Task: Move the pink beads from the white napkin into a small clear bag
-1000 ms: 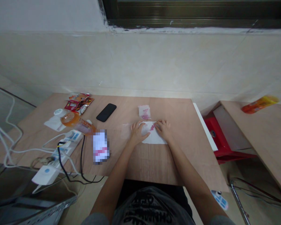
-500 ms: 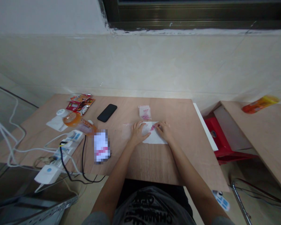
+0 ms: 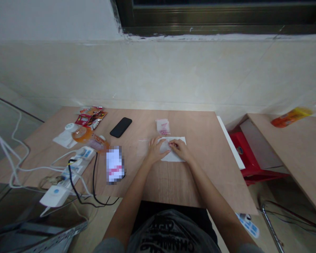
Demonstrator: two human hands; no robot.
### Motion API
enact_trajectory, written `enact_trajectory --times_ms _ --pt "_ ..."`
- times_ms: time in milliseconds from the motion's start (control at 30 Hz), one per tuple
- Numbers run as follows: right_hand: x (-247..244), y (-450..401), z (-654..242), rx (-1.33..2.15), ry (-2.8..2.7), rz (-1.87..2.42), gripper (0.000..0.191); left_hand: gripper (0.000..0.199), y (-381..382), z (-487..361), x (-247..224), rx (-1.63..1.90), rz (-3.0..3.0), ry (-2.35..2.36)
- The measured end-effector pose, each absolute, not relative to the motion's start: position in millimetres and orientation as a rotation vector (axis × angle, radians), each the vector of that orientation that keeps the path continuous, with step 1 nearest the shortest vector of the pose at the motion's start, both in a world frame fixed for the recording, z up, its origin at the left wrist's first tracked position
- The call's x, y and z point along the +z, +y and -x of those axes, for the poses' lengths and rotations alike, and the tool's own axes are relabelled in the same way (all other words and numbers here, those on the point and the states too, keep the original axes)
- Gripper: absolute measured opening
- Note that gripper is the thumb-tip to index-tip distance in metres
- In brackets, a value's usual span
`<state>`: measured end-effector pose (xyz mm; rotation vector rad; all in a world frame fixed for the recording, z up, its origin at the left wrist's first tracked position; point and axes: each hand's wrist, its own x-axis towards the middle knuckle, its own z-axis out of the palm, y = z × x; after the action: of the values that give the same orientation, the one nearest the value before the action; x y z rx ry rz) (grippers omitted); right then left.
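Two hands at a white paper sheet (image 3: 177, 157) on a wood-veneer table (image 3: 197, 175)
The sheet lies flat near the table's middle, its long axis running left to right, with a small clear pink-printed bag (image 3: 162, 126) just beyond it. The left hand (image 3: 156, 151) rests open, fingers spread, at the sheet's left end. The right hand (image 3: 181, 148) curls its fingers close together on the sheet; whether they pinch anything is too small to tell. Further left lie a black phone (image 3: 120, 127), snack packets (image 3: 90, 116) and a white power strip (image 3: 79, 163). A red plastic stool (image 3: 242, 151) stands right of the table, below a tiled wall (image 3: 173, 73).
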<state>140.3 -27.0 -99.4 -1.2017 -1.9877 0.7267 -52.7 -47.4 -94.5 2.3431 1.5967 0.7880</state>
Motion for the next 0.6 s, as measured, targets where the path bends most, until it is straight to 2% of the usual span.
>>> enact_trajectory --times_ms 267,600 --pt "-97.9 -25.0 -145.6 0.727 -1.978 1.253 0.029 0.059 -47.5 52.5 -91.7 0.791 -2.314 1.600" --pt "-98.8 -24.2 -156.2 0.400 -2.000 1.593 0.026 0.060 -46.7 52.0 -94.2 0.808 -2.267 1.634"
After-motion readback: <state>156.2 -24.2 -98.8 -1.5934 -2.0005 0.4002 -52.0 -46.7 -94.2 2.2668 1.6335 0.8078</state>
